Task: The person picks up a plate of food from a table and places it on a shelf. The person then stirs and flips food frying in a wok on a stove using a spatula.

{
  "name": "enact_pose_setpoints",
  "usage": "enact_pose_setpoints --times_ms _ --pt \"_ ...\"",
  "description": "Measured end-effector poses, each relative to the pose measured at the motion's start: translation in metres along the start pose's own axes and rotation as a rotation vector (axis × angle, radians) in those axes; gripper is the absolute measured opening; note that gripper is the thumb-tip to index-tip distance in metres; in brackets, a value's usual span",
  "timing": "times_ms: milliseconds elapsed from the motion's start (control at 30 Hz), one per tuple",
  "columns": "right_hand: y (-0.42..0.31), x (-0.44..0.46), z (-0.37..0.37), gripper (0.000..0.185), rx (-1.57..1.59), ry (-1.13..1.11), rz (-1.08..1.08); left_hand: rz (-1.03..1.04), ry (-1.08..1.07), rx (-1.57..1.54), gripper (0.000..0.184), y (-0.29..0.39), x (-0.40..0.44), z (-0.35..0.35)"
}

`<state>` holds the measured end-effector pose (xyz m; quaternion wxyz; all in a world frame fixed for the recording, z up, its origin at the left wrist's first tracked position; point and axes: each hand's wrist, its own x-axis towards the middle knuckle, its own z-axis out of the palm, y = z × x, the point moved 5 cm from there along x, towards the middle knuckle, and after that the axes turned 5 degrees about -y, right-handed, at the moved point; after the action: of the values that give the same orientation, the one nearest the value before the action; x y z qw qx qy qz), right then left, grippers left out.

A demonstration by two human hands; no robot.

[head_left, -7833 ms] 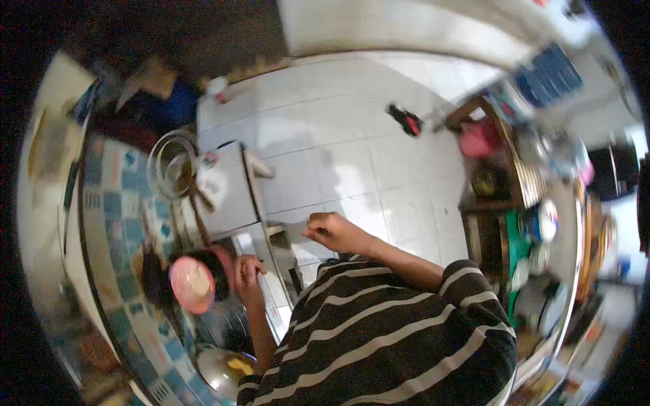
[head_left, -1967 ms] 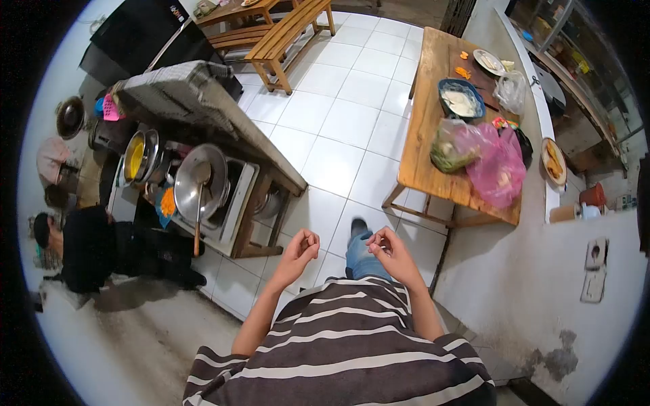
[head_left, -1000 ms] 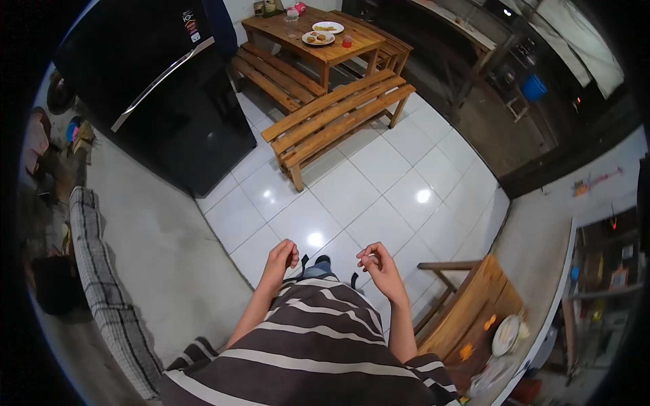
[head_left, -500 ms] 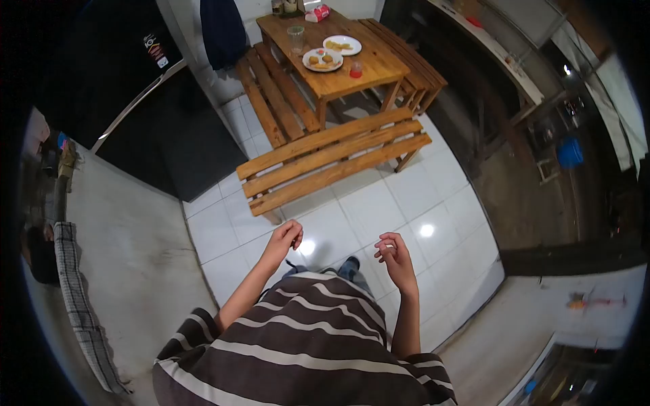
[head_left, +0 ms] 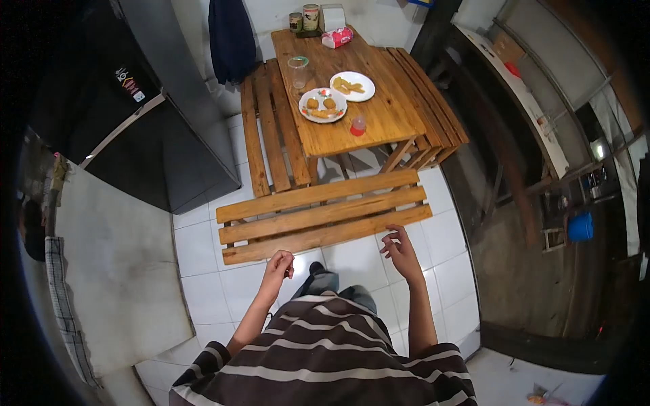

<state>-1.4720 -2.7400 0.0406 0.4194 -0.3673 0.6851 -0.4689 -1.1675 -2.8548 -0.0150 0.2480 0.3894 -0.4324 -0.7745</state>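
"How are the fingers held?"
"The left hand (head_left: 277, 266) is loosely curled, its grasp unclear; the right hand (head_left: 403, 254) is relaxed, fingers parted."
"The bench (head_left: 325, 215)?"
"Placed between hands and table (head_left: 389, 122)."

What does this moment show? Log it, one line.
left hand: loosely curled, nothing visibly held | right hand: open, near slatted bench | table beyond: two plates holding food

the inside of your curled left hand (head_left: 276, 267) is hidden; your striped shirt (head_left: 318, 369) and the fridge (head_left: 152, 159) run off the edges.
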Motion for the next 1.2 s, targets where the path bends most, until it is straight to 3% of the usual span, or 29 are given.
enact_pose_setpoints --times_ms 133,233,467,700,933,1033,1133,1200 --pt "-0.005 0.085 -0.038 0.035 0.091 -0.120 -0.113 0.076 0.134 -0.001 0.022 0.034 0.048 0.014" --pt "-0.005 0.163 -0.067 0.030 0.187 -0.183 0.047 0.143 0.208 -0.019 0.020 0.057 0.071 0.025" --pt "0.035 0.429 -0.115 0.035 0.344 -0.289 0.146 0.146 0.455 -0.050 0.018 0.064 0.105 0.059" --pt "0.101 0.638 -0.106 0.043 0.386 -0.047 0.273 -0.007 0.801 -0.214 0.017 0.007 0.095 0.113" --pt "0.105 0.685 -0.083 0.051 0.336 -0.031 0.340 -0.068 0.892 -0.260 0.014 0.003 0.091 0.159" --pt "0.098 0.694 -0.084 0.042 0.304 -0.181 0.246 -0.074 0.890 -0.270 0.012 0.000 0.094 0.169" --pt "0.094 0.703 -0.091 0.038 0.356 -0.048 0.113 -0.085 0.888 -0.268 0.013 -0.005 0.097 0.174" --pt "0.099 0.707 -0.102 0.037 0.315 -0.039 0.140 -0.054 0.888 -0.279 0.015 -0.006 0.099 0.176"
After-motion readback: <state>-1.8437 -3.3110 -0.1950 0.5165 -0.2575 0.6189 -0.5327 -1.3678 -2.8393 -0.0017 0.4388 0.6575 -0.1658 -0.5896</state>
